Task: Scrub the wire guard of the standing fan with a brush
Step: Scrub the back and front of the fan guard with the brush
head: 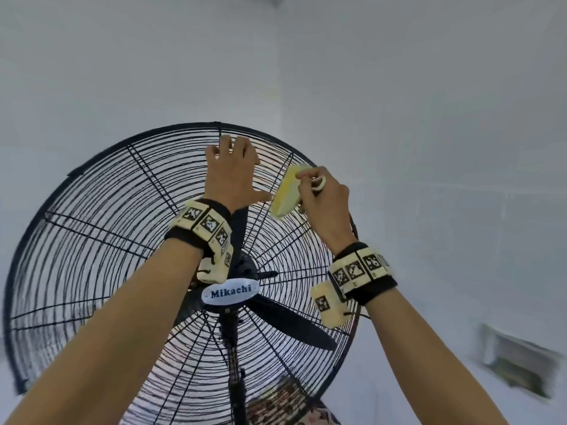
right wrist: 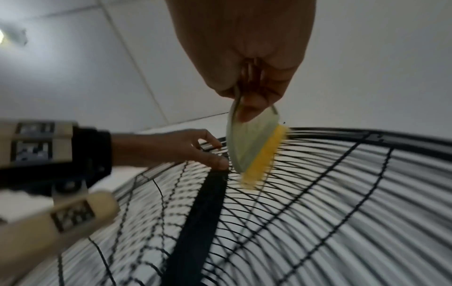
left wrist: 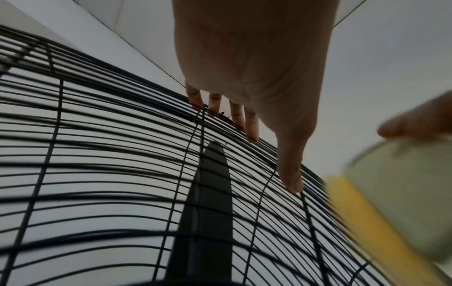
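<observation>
The big black wire guard (head: 101, 240) of the standing fan is seen from below, and a dark blade (left wrist: 212, 203) is seen behind its wires. The left hand (head: 233, 173) is laid flat on the top part of the guard, with its fingers (left wrist: 252, 123) straight and spread on the wires. The brush (head: 287, 191), pale with yellow bristles, is held tight in the curled fingers of the right hand (head: 325, 200), and its bristles are pressed on the wires just beside the left thumb.

Black wire guard (head: 101, 228), yellow-bristled pale green brush (head: 287, 191), white "Mikachi" badge (head: 230, 292).
</observation>
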A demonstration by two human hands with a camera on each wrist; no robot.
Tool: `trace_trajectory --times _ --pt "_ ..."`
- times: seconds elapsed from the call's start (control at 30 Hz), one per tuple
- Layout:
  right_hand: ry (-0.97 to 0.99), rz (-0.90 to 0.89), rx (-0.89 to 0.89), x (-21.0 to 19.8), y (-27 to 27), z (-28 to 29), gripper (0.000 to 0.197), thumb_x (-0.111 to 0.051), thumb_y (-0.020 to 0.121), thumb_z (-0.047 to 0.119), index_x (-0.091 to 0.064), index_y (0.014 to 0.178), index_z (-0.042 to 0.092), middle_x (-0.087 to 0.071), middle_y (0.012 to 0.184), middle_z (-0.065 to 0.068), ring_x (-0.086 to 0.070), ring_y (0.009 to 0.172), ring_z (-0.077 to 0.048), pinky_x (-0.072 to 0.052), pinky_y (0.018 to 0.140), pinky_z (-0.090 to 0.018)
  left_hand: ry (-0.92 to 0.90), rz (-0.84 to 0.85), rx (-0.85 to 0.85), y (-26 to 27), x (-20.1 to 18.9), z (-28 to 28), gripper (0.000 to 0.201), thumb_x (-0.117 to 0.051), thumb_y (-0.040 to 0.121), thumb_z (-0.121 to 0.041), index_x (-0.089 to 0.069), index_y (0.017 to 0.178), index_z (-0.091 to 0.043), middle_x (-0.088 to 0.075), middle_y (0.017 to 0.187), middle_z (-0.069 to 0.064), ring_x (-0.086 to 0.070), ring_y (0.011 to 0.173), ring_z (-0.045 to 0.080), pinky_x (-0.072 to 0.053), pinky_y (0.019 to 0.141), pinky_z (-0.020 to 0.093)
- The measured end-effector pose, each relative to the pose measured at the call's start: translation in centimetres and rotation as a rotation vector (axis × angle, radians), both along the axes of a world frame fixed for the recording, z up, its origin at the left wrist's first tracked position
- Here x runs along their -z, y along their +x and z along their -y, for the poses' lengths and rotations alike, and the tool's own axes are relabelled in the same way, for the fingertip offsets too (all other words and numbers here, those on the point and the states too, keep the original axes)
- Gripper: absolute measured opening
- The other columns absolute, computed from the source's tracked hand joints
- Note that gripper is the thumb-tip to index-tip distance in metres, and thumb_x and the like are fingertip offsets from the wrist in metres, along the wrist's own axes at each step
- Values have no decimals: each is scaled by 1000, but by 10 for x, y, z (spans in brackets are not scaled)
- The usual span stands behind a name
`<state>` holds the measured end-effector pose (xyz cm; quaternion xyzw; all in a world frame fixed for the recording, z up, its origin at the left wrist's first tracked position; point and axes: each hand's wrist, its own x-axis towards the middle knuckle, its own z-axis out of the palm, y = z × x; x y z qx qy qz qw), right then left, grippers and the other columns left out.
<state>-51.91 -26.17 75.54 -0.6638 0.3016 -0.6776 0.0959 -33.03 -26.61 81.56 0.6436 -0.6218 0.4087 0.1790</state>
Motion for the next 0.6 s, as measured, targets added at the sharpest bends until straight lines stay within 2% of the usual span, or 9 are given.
trace_trajectory --times 0.1,0.13,0.2,0.23,0.3,0.37,0.47,0.53,0.6 --pt "120 -127 193 16 -10 9 13 -53 103 19 -62 107 12 -65 89 -1 -56 72 -2 -37 61 -3 4 -22 4 3 0 1 88 -75 67 -80 -53 128 -21 -41 145 6 -31 139 37 -31 109 54" --pt "182 -194 266 20 -13 12 18 -52 104 22 -61 112 9 -64 96 -7 -56 81 -9 -36 64 -6 3 -23 -1 2 0 0 89 -74 67 -80 -52 129 -20 -41 145 6 -32 139 37 -32 109 55" --pt "247 -265 320 16 -15 16 25 -52 104 27 -59 116 6 -64 106 -17 -58 95 -28 -40 74 -25 2 -14 -15 0 0 0 92 -74 68 -79 -51 133 -18 -41 145 7 -32 139 38 -32 110 56" --pt "211 -260 293 11 -12 16 24 -51 103 27 -60 115 7 -65 106 -17 -59 95 -29 -42 74 -28 4 -11 -18 -2 0 0 93 -74 68 -79 -50 134 -17 -41 145 7 -31 139 38 -32 111 56" --pt "68 -153 128 -2 -4 10 16 -51 103 25 -64 107 16 -69 97 -4 -64 84 -22 -52 70 -34 0 -11 -4 -5 2 0 94 -75 68 -78 -50 133 -16 -42 145 7 -32 139 38 -32 109 55" --pt "-8 -27 22 -9 2 5 14 -51 103 22 -65 101 22 -69 93 7 -68 79 -20 -58 71 -34 -17 -16 17 -4 3 0 92 -76 66 -78 -52 130 -17 -43 143 6 -33 138 37 -33 108 54" --pt "75 -99 125 2 -1 8 15 -49 104 23 -61 107 15 -67 98 -2 -64 88 -22 -48 68 -26 -6 -29 17 2 1 0 90 -76 66 -78 -52 129 -18 -42 143 6 -32 138 37 -32 108 55" --pt "187 -294 296 13 -8 17 23 -46 105 25 -56 112 6 -61 99 -12 -55 92 -27 -36 70 -30 -1 -35 13 3 1 0 90 -76 66 -78 -51 128 -18 -42 143 6 -31 139 38 -32 109 55" --pt "187 -324 335 12 -14 21 27 -46 106 28 -56 109 3 -62 95 -15 -57 87 -30 -37 67 -32 -9 -30 -1 0 2 -1 91 -76 65 -78 -51 128 -18 -43 142 6 -32 138 38 -33 108 55"
